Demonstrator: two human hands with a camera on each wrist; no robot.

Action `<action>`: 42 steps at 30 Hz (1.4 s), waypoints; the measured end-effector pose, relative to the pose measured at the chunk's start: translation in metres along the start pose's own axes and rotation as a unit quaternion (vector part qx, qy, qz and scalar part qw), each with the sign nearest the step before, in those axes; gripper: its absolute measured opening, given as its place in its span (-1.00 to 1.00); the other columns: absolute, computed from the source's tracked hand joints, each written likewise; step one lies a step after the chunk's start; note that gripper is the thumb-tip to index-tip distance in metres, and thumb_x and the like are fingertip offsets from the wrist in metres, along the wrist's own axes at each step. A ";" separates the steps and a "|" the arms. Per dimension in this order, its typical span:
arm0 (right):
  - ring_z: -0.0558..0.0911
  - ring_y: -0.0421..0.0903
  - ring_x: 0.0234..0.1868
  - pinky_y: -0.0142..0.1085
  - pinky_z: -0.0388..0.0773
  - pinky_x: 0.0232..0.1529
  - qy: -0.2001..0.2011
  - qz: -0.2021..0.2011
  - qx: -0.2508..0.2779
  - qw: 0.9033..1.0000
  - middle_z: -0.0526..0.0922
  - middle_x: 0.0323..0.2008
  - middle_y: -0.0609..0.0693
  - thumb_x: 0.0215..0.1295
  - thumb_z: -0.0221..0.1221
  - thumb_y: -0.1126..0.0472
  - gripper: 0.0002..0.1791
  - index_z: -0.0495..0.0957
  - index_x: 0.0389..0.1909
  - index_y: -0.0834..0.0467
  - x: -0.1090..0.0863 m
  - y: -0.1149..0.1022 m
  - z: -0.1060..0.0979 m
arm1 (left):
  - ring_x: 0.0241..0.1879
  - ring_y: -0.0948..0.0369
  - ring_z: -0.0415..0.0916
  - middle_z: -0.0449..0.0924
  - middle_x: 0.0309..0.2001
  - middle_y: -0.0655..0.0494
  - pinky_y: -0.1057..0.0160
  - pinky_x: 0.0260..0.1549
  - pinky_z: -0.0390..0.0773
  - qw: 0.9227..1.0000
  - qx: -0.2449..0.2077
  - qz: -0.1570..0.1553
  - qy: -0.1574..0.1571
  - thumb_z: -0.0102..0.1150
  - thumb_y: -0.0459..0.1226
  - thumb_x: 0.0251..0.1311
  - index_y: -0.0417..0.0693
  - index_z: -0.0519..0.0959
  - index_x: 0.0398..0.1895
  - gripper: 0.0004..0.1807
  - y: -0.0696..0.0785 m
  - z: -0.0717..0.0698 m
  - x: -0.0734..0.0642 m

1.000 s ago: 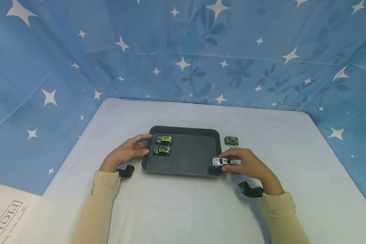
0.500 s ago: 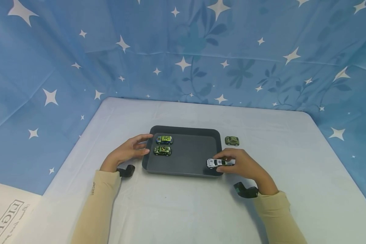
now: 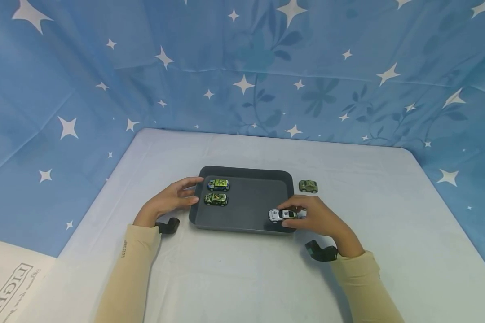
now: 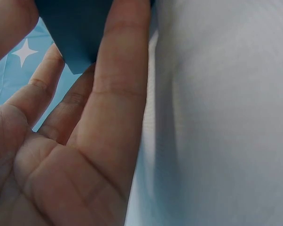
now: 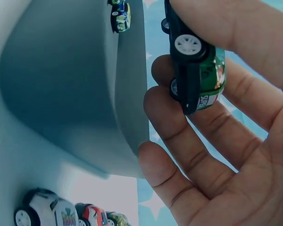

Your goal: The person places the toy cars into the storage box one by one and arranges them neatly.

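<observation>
In the head view my right hand pinches a toy car between thumb and fingers, over the front right of a dark grey tray. Its top looks white with dark windows there; the right wrist view shows the same toy car with a green side, dark underside and white wheels. My left hand lies at the tray's left end, fingers fairly straight and touching the rim. A blue-and-yellow toy car and a camouflage toy car stand in the tray's left part.
An olive-green toy car stands on the white table right of the tray. Beside the tray, the right wrist view shows a white toy car and a red toy car; my right hand mostly hides these in the head view.
My right hand has moved left with the toy car, from the tray's right rim to over its floor. My left hand stays at the tray's left end.
</observation>
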State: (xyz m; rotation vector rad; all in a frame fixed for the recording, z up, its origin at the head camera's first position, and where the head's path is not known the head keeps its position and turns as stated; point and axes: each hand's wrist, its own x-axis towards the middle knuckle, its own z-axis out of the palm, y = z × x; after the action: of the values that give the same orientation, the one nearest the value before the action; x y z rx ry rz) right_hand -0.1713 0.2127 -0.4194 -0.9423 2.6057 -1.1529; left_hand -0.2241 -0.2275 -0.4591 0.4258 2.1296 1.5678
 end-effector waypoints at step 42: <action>0.60 -0.18 -0.18 -0.21 0.61 -0.07 0.026 0.015 0.006 1.000 0.76 -0.15 -0.13 0.27 0.56 0.25 -0.65 0.81 0.06 0.17 0.030 -0.018 0.045 | 0.65 -0.41 -0.07 -0.13 0.74 -0.30 -0.36 0.47 0.28 1.000 -0.002 0.002 0.002 0.23 -0.38 0.56 -0.24 0.11 0.73 -0.21 0.000 0.000 0.000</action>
State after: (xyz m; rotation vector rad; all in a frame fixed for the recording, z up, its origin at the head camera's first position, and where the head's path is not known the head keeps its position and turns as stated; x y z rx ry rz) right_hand -0.1701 0.1572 -0.4345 -0.8790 2.6397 -1.2001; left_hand -0.2242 -0.2269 -0.4590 0.4257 2.1289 1.5758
